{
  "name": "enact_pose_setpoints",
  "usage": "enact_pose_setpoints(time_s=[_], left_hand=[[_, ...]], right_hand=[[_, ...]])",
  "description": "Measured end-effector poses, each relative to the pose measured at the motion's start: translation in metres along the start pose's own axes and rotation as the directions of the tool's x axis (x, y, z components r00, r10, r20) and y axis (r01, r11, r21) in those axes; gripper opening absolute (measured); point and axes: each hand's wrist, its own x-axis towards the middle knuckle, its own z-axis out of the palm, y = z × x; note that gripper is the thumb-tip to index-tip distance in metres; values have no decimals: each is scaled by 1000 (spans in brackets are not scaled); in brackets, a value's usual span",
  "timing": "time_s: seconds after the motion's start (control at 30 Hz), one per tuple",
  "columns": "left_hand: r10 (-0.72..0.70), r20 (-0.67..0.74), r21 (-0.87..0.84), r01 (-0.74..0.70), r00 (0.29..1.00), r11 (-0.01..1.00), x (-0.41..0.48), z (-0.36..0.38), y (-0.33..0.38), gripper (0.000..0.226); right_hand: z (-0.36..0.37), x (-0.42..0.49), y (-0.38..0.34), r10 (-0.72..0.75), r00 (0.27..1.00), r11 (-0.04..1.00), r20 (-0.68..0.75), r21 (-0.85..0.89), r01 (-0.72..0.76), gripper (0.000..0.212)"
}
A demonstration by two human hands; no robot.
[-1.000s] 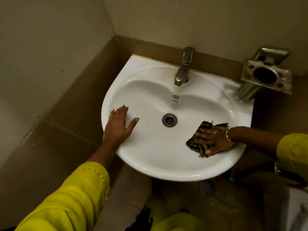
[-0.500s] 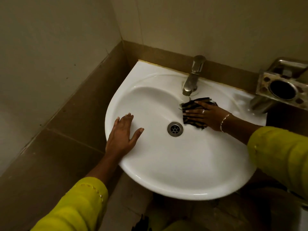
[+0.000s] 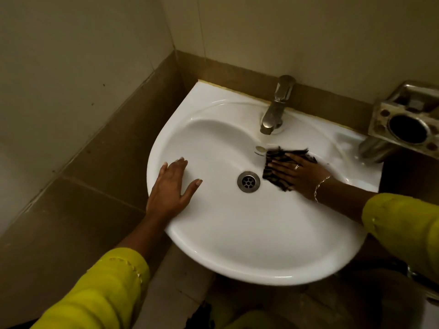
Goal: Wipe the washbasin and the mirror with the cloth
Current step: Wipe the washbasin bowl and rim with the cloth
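Note:
A white washbasin [image 3: 249, 238] is fixed in the wall corner, with a round metal drain [image 3: 248, 181] in its bowl. My right hand [image 3: 300, 175] lies flat on a dark striped cloth [image 3: 276, 178], pressing it against the bowl's back right slope, just right of the drain and below the tap. My left hand [image 3: 172, 189] rests flat on the basin's left rim, fingers spread, holding nothing. No mirror is in view.
A metal tap [image 3: 276, 104] stands at the basin's back edge. A metal brush-and-tumbler holder [image 3: 407, 123] juts from the wall at the right. Tiled walls close in on the left and behind. The floor shows below the basin.
My right hand slid the cloth from the bowl's front right up toward the tap, then slightly down and right beside the drain. The left hand stayed on the rim.

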Motion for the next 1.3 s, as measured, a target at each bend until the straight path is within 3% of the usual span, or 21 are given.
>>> enact_pose_setpoints(time_s=[0.1,0.2,0.3,0.33,0.4,0.43,0.53,0.6,0.67,0.8,0.93,1.1,1.3], left_hand=[[3,-5,13,-3,1000,1000,0,-1,1,106],[20,3,30,-20,1000,999,1,-1,3,107],[30,13,42,-31,999,999,1,-2,3,105],[31,15,49,-32,999,998,1,-1,3,101],[33,14,65,-34,999,997,1,-1,4,92],[35,16,72,-36,999,997,1,-1,4,90],[49,4,82,-50,999,995,1,-1,4,88],[54,-8,64,-54,998,996,1,-1,2,86],[58,-18,41,-57,998,998,0,-1,0,85],[58,-29,20,-58,998,998,0,0,-2,79],[63,-26,2,-63,998,998,2,0,-3,85],[39,-38,-16,-39,999,999,2,0,-3,83],[38,-35,-19,-39,999,999,2,1,-2,83]], right_hand=[[3,-12,-16,50,995,983,81,172,-63,70],[10,-25,-34,-39,923,930,384,351,-107,67],[0,-31,-48,-162,891,875,423,480,-68,67],[-8,-31,-54,-224,876,844,427,535,-46,77],[-25,-32,-68,-341,864,757,371,654,18,111],[-31,-28,-78,-384,865,703,322,710,48,113],[-49,-10,-108,-409,899,489,157,869,71,69],[-58,8,-124,-390,918,378,67,921,93,65],[-69,31,-134,-345,938,331,-39,930,160,65],[-86,86,-141,-207,968,396,-145,892,218,68],[-91,141,-130,-114,974,560,-194,798,224,62],[-90,195,-100,137,981,736,-135,677,-10,69],[-75,208,-69,283,951,752,-124,644,-140,71]])
